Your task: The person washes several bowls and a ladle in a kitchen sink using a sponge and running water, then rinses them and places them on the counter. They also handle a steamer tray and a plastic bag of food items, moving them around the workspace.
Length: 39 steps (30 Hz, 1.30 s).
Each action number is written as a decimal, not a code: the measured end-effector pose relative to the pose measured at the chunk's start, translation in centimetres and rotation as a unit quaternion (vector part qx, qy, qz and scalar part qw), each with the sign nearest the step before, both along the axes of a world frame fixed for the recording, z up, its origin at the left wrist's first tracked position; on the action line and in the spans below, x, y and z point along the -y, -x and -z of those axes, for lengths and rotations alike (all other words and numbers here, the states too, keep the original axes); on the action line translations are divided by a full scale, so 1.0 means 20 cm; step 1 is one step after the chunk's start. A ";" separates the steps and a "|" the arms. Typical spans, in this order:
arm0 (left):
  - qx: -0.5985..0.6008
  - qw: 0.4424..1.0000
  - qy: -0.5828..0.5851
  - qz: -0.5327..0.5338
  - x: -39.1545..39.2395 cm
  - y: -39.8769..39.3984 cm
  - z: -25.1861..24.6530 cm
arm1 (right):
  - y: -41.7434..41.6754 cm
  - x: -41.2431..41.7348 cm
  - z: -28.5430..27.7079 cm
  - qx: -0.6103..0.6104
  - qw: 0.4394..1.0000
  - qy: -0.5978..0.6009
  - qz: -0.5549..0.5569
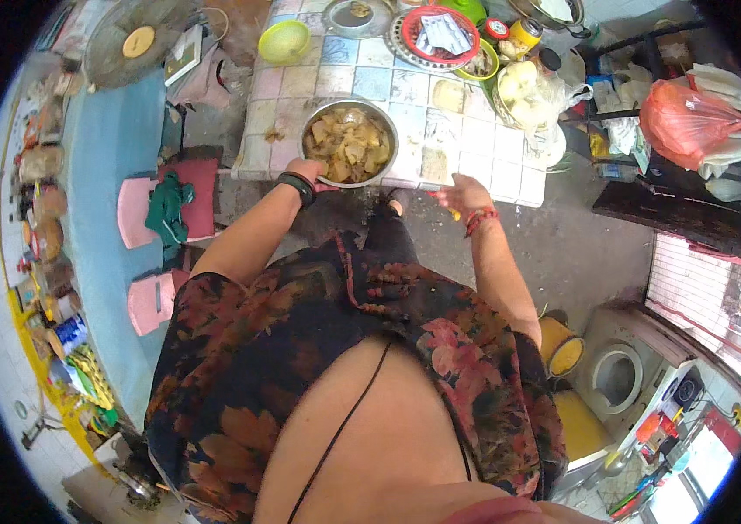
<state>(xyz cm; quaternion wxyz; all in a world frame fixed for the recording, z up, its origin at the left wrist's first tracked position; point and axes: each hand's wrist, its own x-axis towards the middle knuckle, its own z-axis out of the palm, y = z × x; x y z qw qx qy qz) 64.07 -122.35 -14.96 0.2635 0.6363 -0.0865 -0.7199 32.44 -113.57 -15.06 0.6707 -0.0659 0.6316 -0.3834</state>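
A round metal bowl of cooked, brownish food chunks [348,144] rests on the tiled-pattern tablecloth [403,124] near the table's front edge. My left hand [311,173] grips the bowl's rim at its lower left, with a dark band on the wrist. Beside the front edge of the table, to the right of the bowl, my right hand [465,195] is apart from it, fingers spread and holding nothing; a red bracelet is on that wrist. The bowl's underside is hidden.
A green bowl [284,42], a metal plate [359,18] and a red basket with blister packs [441,34] stand farther back. Jars and a bag-lined basket of pale rounded items [520,92] crowd the right. Pink chairs [137,213] stand left; a washing machine [614,376] is at lower right.
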 end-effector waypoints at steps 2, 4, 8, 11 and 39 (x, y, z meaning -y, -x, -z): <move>0.034 0.999 -0.003 0.008 0.12 0.03 0.07 | 0.07 0.23 -0.04 -0.017 1.000 0.017 0.006; 0.074 0.997 -0.020 0.009 0.23 0.08 0.13 | 0.13 0.43 -0.03 -0.038 0.999 0.029 -0.006; 0.180 0.976 0.011 0.122 0.49 0.15 0.28 | 0.22 0.83 0.10 -0.110 0.986 0.101 -0.075; 0.268 0.928 0.058 0.250 0.67 0.12 0.42 | 0.17 1.10 0.17 -0.053 0.996 0.071 0.007; 0.081 0.919 0.235 0.307 1.40 0.64 0.51 | 0.10 -0.11 0.18 -0.124 0.966 -0.036 0.223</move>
